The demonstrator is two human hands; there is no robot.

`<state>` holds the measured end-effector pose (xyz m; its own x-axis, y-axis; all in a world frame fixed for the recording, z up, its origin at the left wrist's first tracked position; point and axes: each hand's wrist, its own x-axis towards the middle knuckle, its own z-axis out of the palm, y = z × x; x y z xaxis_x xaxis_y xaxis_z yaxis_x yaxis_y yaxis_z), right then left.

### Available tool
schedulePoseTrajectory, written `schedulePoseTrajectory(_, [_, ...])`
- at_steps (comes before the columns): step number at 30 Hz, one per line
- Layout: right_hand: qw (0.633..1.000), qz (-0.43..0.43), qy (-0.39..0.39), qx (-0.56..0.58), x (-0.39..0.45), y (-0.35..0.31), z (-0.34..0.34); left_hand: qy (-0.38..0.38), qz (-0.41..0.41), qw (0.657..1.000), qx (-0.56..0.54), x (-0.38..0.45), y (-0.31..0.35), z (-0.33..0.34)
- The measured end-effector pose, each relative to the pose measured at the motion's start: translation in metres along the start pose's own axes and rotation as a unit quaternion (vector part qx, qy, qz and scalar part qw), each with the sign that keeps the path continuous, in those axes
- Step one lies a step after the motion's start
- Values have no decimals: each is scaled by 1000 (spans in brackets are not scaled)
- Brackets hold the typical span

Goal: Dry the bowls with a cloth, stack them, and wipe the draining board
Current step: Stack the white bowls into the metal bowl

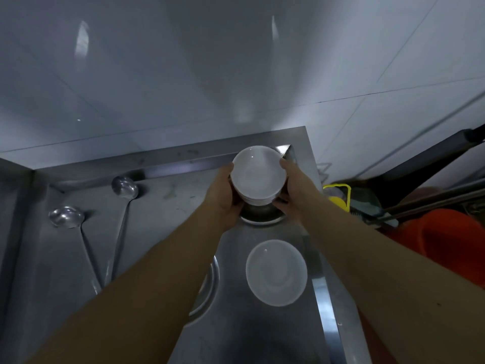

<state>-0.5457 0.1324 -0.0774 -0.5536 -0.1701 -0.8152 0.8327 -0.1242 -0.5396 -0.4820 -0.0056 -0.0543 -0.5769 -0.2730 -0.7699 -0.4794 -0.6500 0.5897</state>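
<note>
Bowl stack (258,177), at 12 o'clock: left hand (227,199), right hand (290,189) clasp its sides; keep level, set down squarely.

A stack of white bowls (258,177) sits upright at the steel draining board's (162,206) far corner, another bowl (276,271) nearer.

Fingers of the left hand (225,198) and right hand (290,187) mostly hidden behind the stack of bowls (258,177), whose count stays unreadable from the thin rims. Ladle handles (90,258) lost under the left forearm near the draining board (162,206) front edge. Orange tub (451,240) cut by the right edge; cluttered items behind too blurred to name.
</note>
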Motion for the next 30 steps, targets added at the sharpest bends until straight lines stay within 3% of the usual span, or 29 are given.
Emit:
schedulePoseTrajectory(13, [997, -53, 46, -22, 3, 1, -7, 7, -4, 1000, 21, -4, 5, 5])
schedulePoseTrajectory(18, [974, -116, 74, -182, -26, 25, -49, 28, 7, 996, 82, -36, -15, -23])
schedulePoseTrajectory(23, [976, -84, 43, -195, -53, 73, -91, 35, -28, 986, 158, -77, -66, -51])
schedulePoseTrajectory(30, [992, -17, -16, -125, -75, 138, -124, 41, -49, 994, 90, -113, -142, -67])
